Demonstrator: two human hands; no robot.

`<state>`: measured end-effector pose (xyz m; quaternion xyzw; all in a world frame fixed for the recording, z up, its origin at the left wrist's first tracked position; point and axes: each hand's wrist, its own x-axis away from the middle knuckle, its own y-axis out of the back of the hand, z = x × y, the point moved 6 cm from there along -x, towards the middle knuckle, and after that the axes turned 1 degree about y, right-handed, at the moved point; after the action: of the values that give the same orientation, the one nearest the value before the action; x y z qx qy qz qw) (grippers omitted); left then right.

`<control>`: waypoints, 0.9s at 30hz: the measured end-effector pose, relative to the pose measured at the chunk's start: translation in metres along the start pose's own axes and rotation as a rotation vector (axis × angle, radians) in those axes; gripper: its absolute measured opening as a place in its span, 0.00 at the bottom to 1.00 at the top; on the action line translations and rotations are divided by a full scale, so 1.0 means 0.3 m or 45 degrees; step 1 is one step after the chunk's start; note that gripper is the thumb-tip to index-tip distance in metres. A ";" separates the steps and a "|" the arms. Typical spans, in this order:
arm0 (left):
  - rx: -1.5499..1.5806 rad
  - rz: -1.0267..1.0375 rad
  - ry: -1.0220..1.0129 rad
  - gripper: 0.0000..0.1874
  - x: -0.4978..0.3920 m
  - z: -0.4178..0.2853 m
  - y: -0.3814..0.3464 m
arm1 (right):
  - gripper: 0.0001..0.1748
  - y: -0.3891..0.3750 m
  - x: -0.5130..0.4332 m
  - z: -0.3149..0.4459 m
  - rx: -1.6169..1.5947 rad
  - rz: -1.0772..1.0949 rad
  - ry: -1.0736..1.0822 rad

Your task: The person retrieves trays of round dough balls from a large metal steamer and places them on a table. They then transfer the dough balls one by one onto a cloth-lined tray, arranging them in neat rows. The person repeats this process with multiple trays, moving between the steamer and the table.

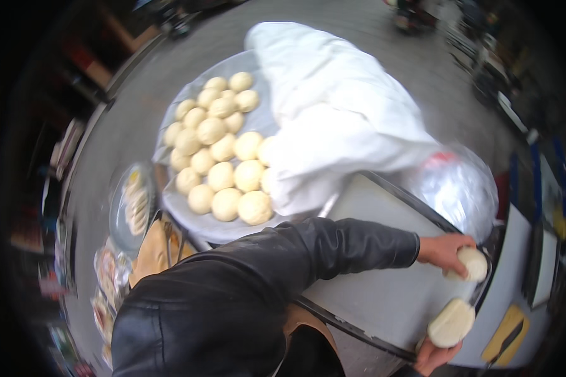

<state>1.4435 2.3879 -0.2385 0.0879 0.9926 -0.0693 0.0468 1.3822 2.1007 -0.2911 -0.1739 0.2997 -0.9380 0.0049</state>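
Observation:
My left hand, at the end of a black leather sleeve, reaches across a dark-rimmed tray with a pale flat surface. Its fingers are around a round, pale dough piece at the tray's right end. Below it, my right hand grips a flattened, oval dough piece from beneath, at the tray's lower right corner. Several round dough balls lie on a cloth-lined round tray to the left. A bunched white cloth covers that tray's right part.
A clear plastic bag sits beyond the pale tray. At the far right, a knife rests on a yellow board. An oval dish of whitish food and packaged items lie left. Parked motorbikes stand beyond.

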 end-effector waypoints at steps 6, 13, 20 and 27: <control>0.453 0.317 0.040 0.45 0.875 -0.119 0.416 | 0.38 -0.027 0.001 -0.201 1.718 0.723 0.461; 0.053 -0.972 0.268 0.41 1.703 -0.106 1.170 | 0.35 -0.284 0.095 -0.645 0.652 0.665 -0.920; -0.996 -1.879 0.570 0.44 2.038 -0.197 2.193 | 0.35 -0.539 0.266 -0.898 0.798 0.555 -0.859; -1.330 -1.890 1.320 0.45 2.018 -0.014 2.312 | 0.35 -0.446 0.302 -0.782 0.899 0.481 -0.953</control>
<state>0.9752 3.1664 -0.3878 -0.5563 0.6021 0.4032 -0.4068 1.2325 2.3317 -0.3645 -0.4268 -0.0296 -0.8384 0.3376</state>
